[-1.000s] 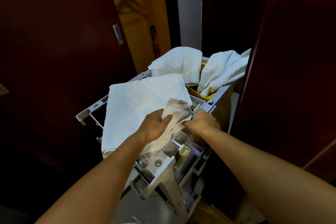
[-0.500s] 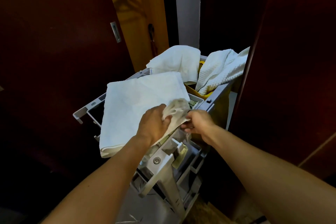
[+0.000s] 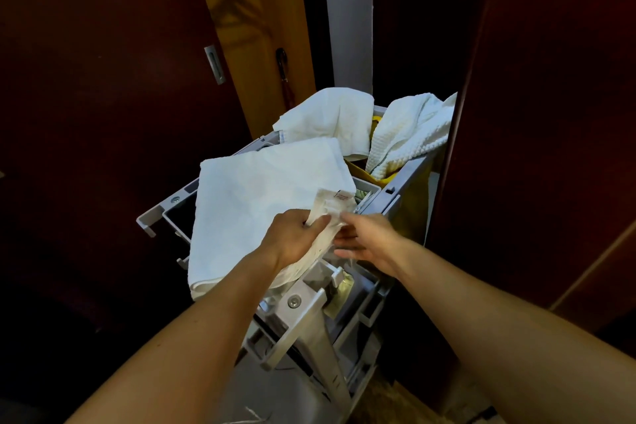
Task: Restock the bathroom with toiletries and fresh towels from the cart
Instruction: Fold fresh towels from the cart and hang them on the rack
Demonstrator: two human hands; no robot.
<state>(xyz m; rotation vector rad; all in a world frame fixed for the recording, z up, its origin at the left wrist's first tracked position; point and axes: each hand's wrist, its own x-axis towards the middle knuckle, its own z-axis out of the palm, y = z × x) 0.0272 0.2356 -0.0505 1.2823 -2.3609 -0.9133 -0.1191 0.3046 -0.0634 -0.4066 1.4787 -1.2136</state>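
Observation:
A grey plastic cart (image 3: 306, 313) stands in a narrow doorway. A large folded white towel (image 3: 254, 196) lies flat across its top. My left hand (image 3: 296, 237) grips a smaller crumpled off-white cloth (image 3: 330, 206) with a small label, at the towel's near right corner. My right hand (image 3: 370, 239) is just right of that cloth, fingers fairly straight and touching its lower edge. Two more white towels, a smooth towel (image 3: 330, 120) and a waffle-textured towel (image 3: 409, 134), hang over the yellow bag (image 3: 364, 172) at the cart's far end.
Dark red-brown doors or panels close in on the left (image 3: 103, 113) and right (image 3: 537, 113). A wooden panel (image 3: 261, 45) and a grey post (image 3: 347, 17) stand behind the cart. Small packets sit in the cart's lower compartments (image 3: 344, 289).
My right hand has let go of the small cloth and its fingers have straightened. My left hand has kept its grip and lifted the cloth slightly over the folded towel.

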